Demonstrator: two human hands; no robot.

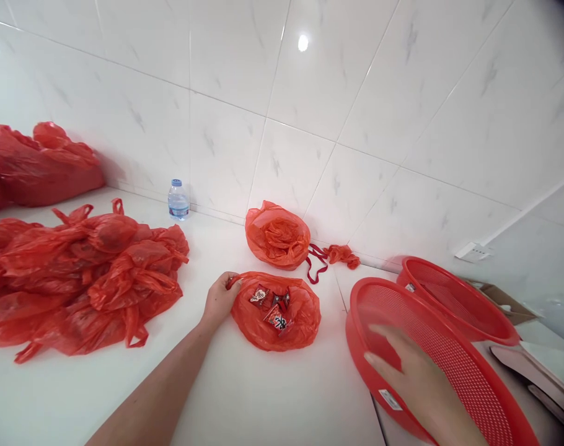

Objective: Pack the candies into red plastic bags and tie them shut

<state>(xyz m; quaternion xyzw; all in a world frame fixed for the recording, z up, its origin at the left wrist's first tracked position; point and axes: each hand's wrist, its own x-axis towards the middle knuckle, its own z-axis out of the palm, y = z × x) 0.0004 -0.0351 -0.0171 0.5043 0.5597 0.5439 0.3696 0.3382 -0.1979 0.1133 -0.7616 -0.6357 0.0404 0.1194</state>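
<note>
My left hand (220, 300) pinches the left edge of an opened red plastic bag (305, 322) on the white table. Inside that bag lie several small red and black snack packets (276, 313) with white lettering. To the right, my right hand (405, 365) reaches over the near rim into a large red mesh basket (477, 371). Its thumb and fingers are apart, slightly blurred, with nothing visible between them. The hand and forearm hide part of the basket's inside.
Behind the bag sits a crumpled red bag (279, 238), with a dark red cord (317, 263) beside it. A heap of tied red bags (87, 266) covers the left side. A water bottle (178, 201) stands near the wall. Another red basket (453, 297) lies behind the first.
</note>
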